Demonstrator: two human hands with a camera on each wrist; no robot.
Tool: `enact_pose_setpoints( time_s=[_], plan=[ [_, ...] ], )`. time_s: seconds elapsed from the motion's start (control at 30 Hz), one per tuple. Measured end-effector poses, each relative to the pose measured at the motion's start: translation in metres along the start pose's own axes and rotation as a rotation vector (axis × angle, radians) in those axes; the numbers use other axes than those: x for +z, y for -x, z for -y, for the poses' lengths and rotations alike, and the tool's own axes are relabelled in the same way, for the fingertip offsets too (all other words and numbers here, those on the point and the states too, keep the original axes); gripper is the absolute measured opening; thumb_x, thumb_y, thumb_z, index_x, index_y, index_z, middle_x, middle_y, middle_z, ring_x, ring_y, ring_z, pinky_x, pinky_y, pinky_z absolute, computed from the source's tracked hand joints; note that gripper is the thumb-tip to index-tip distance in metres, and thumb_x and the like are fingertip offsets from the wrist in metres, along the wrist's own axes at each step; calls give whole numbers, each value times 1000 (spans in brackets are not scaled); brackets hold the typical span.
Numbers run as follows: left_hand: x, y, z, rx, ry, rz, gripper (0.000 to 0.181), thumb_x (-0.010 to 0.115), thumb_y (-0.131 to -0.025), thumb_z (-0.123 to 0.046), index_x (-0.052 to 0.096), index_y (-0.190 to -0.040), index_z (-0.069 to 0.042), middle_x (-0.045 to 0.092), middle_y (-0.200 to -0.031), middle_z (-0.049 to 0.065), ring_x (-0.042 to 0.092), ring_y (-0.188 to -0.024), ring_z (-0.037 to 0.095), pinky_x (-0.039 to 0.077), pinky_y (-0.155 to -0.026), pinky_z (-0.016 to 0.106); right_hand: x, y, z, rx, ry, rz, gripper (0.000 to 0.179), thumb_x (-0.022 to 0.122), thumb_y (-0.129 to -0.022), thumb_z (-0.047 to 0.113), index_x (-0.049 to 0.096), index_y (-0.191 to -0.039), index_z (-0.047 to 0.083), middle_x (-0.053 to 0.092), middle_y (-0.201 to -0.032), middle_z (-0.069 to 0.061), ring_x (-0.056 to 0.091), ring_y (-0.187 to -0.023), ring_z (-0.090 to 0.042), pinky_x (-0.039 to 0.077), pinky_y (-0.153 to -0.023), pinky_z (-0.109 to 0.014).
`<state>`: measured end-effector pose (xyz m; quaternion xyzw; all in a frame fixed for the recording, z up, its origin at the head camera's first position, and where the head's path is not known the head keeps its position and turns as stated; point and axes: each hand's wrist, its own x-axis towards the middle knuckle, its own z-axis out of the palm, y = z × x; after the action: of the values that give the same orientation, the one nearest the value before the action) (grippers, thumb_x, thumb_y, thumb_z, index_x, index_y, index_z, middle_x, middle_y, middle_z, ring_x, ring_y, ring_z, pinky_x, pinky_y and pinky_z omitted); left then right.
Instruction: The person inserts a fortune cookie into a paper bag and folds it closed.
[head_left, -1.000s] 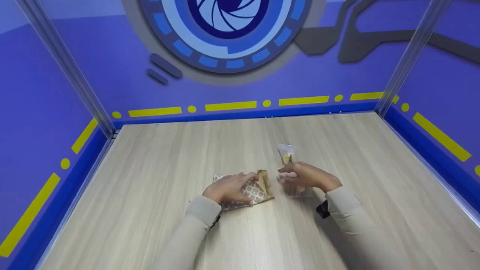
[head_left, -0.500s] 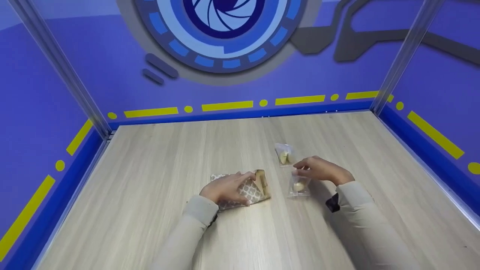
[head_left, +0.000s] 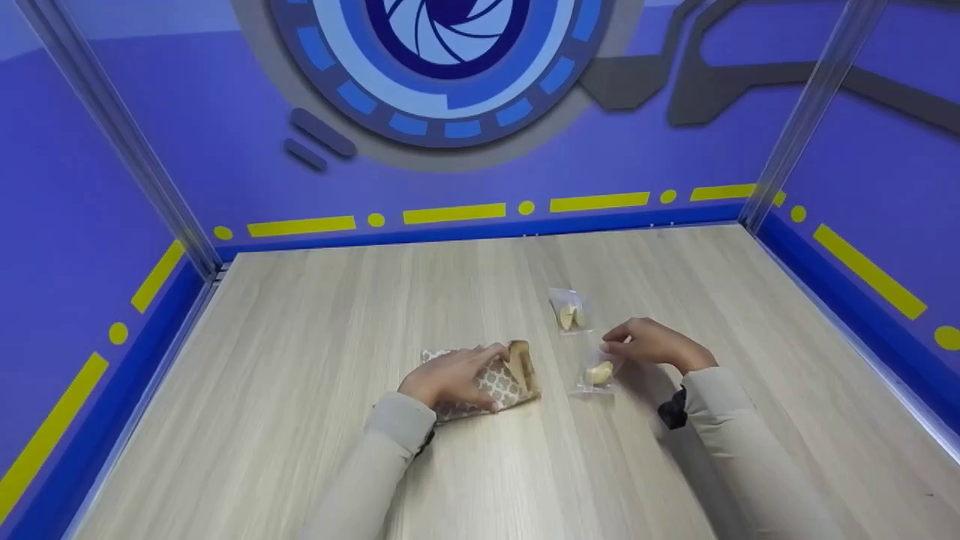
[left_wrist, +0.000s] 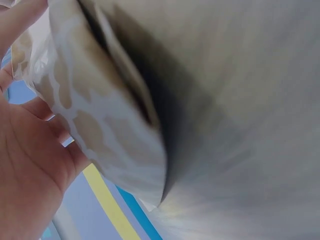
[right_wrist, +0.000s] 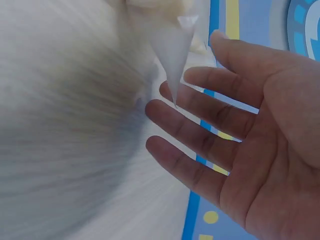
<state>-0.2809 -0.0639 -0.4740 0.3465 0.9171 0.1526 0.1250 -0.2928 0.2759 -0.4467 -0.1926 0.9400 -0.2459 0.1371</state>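
In the head view my left hand (head_left: 452, 379) holds a white-and-tan patterned paper bag (head_left: 501, 382) on the table, its brown open mouth facing right. The left wrist view has the bag's (left_wrist: 115, 130) gaping edge close up, with fingers behind it. To the right, my right hand (head_left: 654, 343) is at the upper corner of a clear plastic packet (head_left: 599, 373) with a pale yellow, folded piece inside. Its fingers stretch out in the right wrist view, thumb apart, and the packet's pointed corner (right_wrist: 173, 82) overlaps them.
A second clear packet (head_left: 570, 318) with a similar pale yellow piece lies just beyond the first. The wood-grain table (head_left: 322, 322) is enclosed by a blue back wall (head_left: 450, 180) and side walls with yellow dashes.
My right hand has moved right and drawn back from the packets, leaving the nearer packet in plainer view. The left hand and paper bag stay in place.
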Motion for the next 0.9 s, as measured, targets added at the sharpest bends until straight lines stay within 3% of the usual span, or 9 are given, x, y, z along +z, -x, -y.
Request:
enact_pose_setpoints(
  time_s=[0.3,0.57,0.9],
  plan=[
    [1,1,0,1,-2,-4,75,73,-68,-49,33,-130,-32,53,-121,5,53,-108,25,43,-90,40,6,-3,-7,59,-82,8,29,59,-86,18,64,-108,-1,66,-89,-7,55,-64,-14,46,-56,-26],
    [1,2,-2,-5,10,-4,74,74,-68,-46,34,-129,-32,53,-123,4,52,-109,25,42,-91,39,12,-3,-13,32,-124,-48,20,60,-82,8,68,-97,-2,68,-91,-11,53,-69,-11,45,-61,-25],
    [1,1,-2,-2,18,0,73,75,-68,-44,34,-128,-32,51,-125,5,50,-113,28,42,-92,42,16,-2,-12,105,-343,-59,13,56,-82,5,62,-92,-1,57,-72,-4,50,-57,-14,43,-52,-27]
  ],
)
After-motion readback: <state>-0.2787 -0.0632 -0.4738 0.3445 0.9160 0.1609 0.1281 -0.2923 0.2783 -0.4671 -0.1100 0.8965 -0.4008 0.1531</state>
